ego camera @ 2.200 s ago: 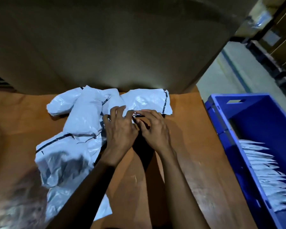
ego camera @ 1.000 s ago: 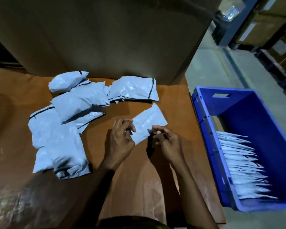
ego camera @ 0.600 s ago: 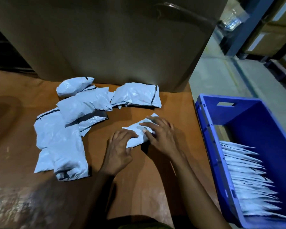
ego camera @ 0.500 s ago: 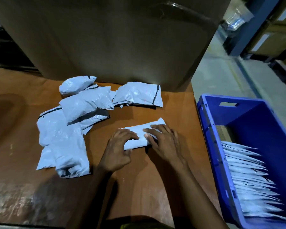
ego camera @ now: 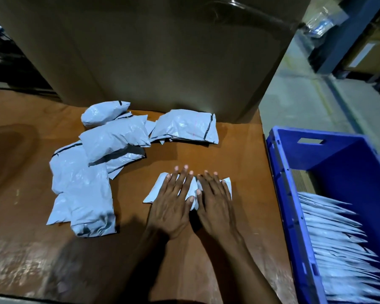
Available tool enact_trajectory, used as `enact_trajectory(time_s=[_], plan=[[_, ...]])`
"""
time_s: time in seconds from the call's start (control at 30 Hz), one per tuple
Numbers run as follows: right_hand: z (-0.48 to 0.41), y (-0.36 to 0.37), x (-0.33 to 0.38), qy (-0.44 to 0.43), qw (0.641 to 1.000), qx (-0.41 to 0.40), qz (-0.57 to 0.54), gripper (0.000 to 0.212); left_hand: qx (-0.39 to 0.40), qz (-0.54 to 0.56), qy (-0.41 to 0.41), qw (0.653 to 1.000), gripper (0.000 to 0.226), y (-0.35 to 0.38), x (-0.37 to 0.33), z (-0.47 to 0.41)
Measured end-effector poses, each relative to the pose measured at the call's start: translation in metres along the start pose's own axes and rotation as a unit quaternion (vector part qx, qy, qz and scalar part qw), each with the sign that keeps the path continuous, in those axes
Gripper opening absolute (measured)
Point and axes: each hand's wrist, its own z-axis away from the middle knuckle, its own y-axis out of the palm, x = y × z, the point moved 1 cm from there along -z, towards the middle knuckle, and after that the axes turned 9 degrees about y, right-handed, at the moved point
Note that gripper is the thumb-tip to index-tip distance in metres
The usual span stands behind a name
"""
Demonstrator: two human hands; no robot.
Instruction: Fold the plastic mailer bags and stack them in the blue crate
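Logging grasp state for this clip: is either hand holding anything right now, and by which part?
Nothing is gripped. Left hand and right hand lie flat, fingers straight, pressing the top of the folded mailer bag against the table.

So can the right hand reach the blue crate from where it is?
Probably yes. The right hand lies flat on the folded mailer bag, and the blue crate sits just past the right edge of the table. Only bare wood lies between them, and the crate's top is open.

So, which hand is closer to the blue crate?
Right. The right hand lies flat on the right half of the bag, short of the crate; the left hand presses its left half, farther away.
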Motion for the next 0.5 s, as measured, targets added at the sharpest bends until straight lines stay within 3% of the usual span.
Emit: enact_trajectory(time_s=[0.23, 0.4, 0.5], plan=[[0.013, 0.009, -0.004, -0.005, 0.996, -0.021, 0.090, 0.053, -0.027, -0.038, -0.025, 0.999, 0.060, 0.014, -0.007, 0.012], [0.007, 0.013, -0.006, 0.011, 0.993, -0.033, 0.112, 0.055, 0.031, -0.060, -0.053, 0.996, 0.065, 0.019, -0.003, 0.004], [-0.001, 0.017, -0.008, 0.026, 0.990, -0.020, 0.134, 0.056, 0.027, -0.039, -0.071, 0.996, 0.065, 0.019, -0.001, -0.004]])
